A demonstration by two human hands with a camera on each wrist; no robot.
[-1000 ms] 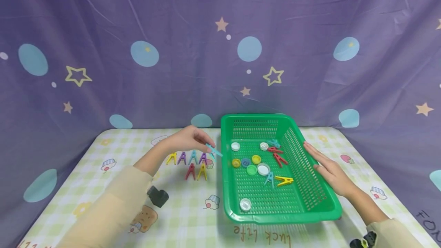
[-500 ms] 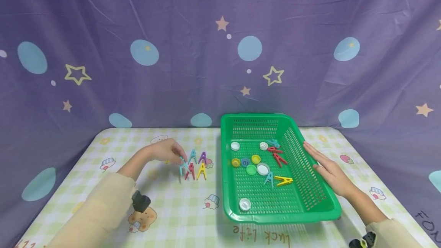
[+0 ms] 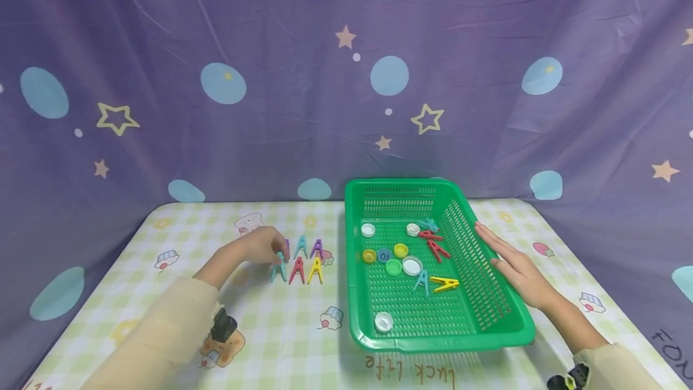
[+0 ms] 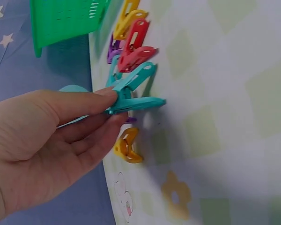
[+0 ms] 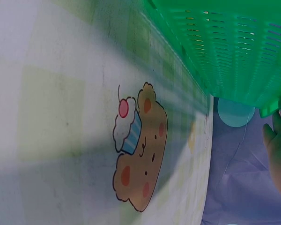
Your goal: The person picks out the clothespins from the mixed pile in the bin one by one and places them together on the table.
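My left hand pinches a light-blue clothespin between thumb and fingers, its legs down at the checked tablecloth. Beside it in the front row stand a red clothespin and a yellow clothespin. Behind them are a blue clothespin and a purple clothespin; another purple one is partly covered by my hand. A second yellow clothespin shows in the left wrist view, hidden in the head view. My right hand rests with straight fingers on the right rim of the green basket.
Inside the basket lie several bottle caps, among them a green cap and a clear cap. Red clothespins, a yellow clothespin and blue ones lie there too. A purple curtain hangs behind the table.
My left hand has carried the light-blue clothespin from beside the basket's left rim leftward and down to the left end of the front row. The right hand has stayed on the rim.
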